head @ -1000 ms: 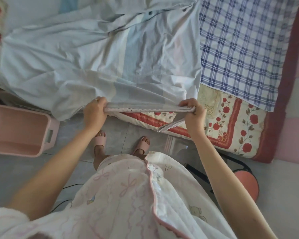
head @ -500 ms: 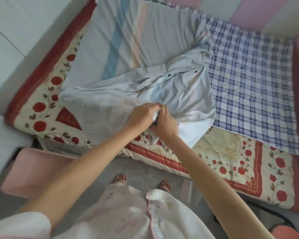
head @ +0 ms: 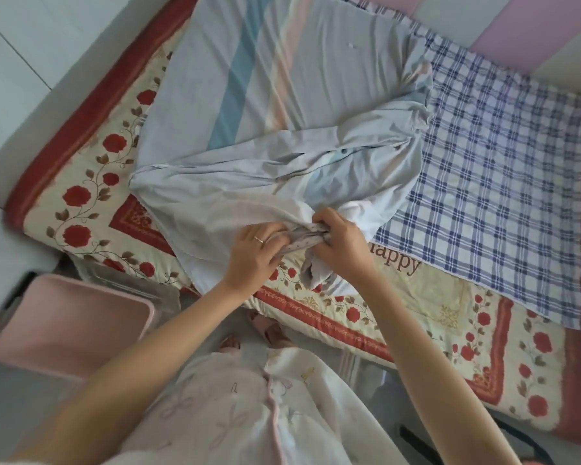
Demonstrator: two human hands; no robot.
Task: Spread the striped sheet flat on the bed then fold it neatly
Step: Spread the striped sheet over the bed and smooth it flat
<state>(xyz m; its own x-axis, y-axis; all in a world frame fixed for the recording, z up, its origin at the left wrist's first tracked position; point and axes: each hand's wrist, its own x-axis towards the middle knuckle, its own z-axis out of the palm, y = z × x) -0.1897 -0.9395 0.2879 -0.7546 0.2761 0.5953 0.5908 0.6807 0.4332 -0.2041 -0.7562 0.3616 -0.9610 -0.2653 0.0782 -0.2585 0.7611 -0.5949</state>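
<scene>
**Item 1.** Pale grey-blue cotton sheet with broad blue and pink stripes (head: 282,95). Lies on the bed, far half fairly flat toward the wall. The near half is drawn up into folds and creases, and its near edge is gathered into a bunch at the hands. A loose end hangs from the bunch over the quilt's red border. The sheet's right side overlaps the checked cloth.

**Item 2.** Left hand (head: 252,253). Back of the hand up, thin ring (head: 259,239) on one finger. Its fingers (head: 269,233) are curled into the bunched edge of the sheet, gripping it.

**Item 3.** Right hand (head: 341,243). Just beside the left hand, its fingers (head: 321,219) closed round the same bunch of fabric.

**Item 4.** Bed covered by a cream quilt with red roses and a red border (head: 81,196). The word "happy" (head: 396,261) is printed just right of the right hand.

**Item 5.** Blue-and-white checked cloth (head: 500,179). Spread flat on the right part of the bed.

**Item 6.** Pink rectangular plastic tub (head: 71,330). On the floor at the bed's near-left corner, open side up.

**Item 7.** Pale pink printed garment (head: 249,414) worn by the person, seen from above. Pink slippers (head: 269,330) are partly visible at the bed's edge.

**Item 8.** Padded wall panels in pink and grey (head: 517,28). Behind the bed, upper right.
</scene>
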